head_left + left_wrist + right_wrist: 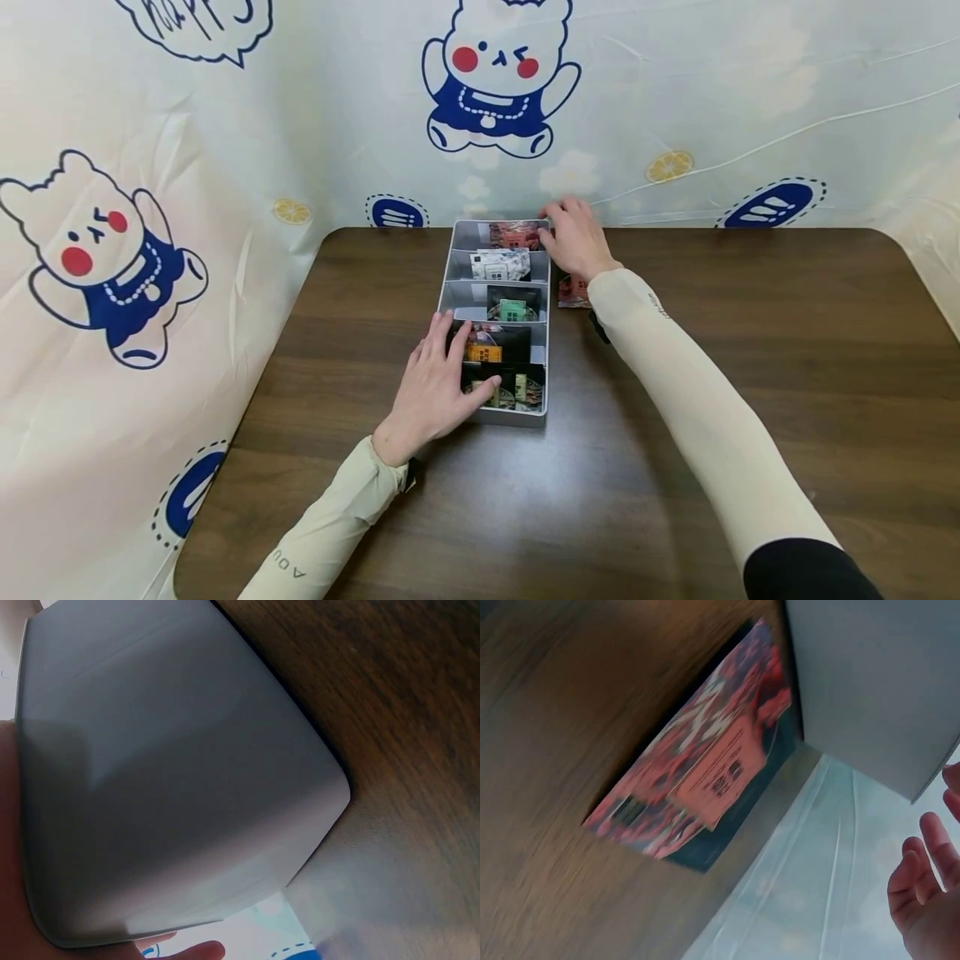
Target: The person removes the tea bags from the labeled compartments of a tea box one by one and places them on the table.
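Observation:
A grey divided box (495, 417) stands on the table, its compartments in a row. From back to front they hold a red packet (510, 236), a white packet (502, 265), a dark packet with a green label (513, 308), one with an orange label (506, 343), and black packets with yellowish labels (529, 393). My left hand (438, 385) rests across the box's left front rim, fingers spread. At the far right corner my right hand (579, 240) reaches over the rim beside the red packet, fingers loosely bent. Another red packet (712, 780) lies on the table just right of the box.
The brown wooden table (720, 350) extends to both sides of the box. A pale cloth (360, 100) with cartoon figures hangs behind the table and along its left side.

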The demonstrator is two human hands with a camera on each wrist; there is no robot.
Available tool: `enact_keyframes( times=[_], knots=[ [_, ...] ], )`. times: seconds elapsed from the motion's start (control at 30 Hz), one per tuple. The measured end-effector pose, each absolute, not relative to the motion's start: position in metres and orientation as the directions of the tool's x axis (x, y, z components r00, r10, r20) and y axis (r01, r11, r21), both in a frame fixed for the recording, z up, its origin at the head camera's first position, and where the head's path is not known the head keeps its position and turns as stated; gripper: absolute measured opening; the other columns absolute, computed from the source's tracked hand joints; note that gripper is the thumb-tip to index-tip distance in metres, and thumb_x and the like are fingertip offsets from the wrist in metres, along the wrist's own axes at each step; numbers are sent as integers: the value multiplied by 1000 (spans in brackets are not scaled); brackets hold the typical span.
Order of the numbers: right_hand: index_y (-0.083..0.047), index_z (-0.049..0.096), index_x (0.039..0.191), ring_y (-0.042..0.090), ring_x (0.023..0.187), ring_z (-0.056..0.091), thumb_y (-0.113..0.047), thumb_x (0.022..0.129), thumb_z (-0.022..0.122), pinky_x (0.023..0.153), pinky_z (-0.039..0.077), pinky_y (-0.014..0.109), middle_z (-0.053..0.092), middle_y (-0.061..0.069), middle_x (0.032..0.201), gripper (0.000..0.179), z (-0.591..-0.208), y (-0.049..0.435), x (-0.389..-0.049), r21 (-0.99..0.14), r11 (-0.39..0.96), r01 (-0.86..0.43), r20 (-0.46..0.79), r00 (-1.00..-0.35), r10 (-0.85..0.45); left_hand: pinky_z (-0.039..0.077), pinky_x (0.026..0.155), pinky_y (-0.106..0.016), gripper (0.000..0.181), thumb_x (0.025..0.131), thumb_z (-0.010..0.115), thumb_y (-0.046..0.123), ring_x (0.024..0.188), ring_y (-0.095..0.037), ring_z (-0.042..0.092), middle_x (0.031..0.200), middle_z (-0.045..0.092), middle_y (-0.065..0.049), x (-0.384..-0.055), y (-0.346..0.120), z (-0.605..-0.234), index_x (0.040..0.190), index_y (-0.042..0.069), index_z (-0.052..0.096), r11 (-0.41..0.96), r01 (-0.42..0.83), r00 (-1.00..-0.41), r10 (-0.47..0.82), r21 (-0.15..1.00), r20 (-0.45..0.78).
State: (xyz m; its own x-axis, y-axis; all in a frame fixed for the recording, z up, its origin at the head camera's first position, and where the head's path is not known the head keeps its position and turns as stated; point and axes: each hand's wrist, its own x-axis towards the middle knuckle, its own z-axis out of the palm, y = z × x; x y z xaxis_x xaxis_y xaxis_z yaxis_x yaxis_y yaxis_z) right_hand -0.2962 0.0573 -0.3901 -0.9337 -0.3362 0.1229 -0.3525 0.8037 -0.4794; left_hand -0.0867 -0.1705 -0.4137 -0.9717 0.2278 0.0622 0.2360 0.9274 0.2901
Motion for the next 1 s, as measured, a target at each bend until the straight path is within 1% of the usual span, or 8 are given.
enact_keyframes(
  times=[0.27, 0.5, 0.77, 1.0],
  knots=[
    [-13, 52, 134, 33, 121, 34, -23, 100, 50, 97, 40, 50, 40, 15, 140, 36, -391, 46, -297, -493, 809, -320, 52, -939, -340, 28, 113, -58, 87, 87, 46, 69, 151, -29, 9, 161, 15, -13, -86, -169, -415, 152, 15, 28, 928, 235, -972, 229, 288, 56],
    [-15, 50, 137, 35, 121, 33, -22, 100, 47, 95, 40, 51, 38, 17, 141, 38, -392, 42, -297, -487, 808, -331, 33, -932, -362, 27, 114, -57, 86, 86, 46, 69, 151, -29, 9, 161, 15, -12, -86, -171, -415, 152, 16, 29, 929, 230, -973, 222, 289, 60],
    [-14, 50, 136, 35, 118, 34, -21, 100, 46, 92, 40, 51, 38, 17, 140, 37, -392, 41, -298, -491, 806, -330, 35, -932, -360, 28, 113, -57, 86, 86, 46, 69, 151, -30, 10, 162, 15, -12, -86, -171, -415, 152, 16, 29, 929, 230, -973, 222, 289, 61],
    [-15, 49, 136, 35, 120, 34, -20, 100, 45, 93, 40, 51, 37, 16, 140, 37, -394, 42, -301, -500, 803, -325, 24, -932, -362, 28, 112, -59, 86, 86, 47, 69, 151, -30, 9, 162, 13, -11, -86, -171, -414, 152, 16, 29, 927, 231, -973, 225, 297, 57]
  ],
)
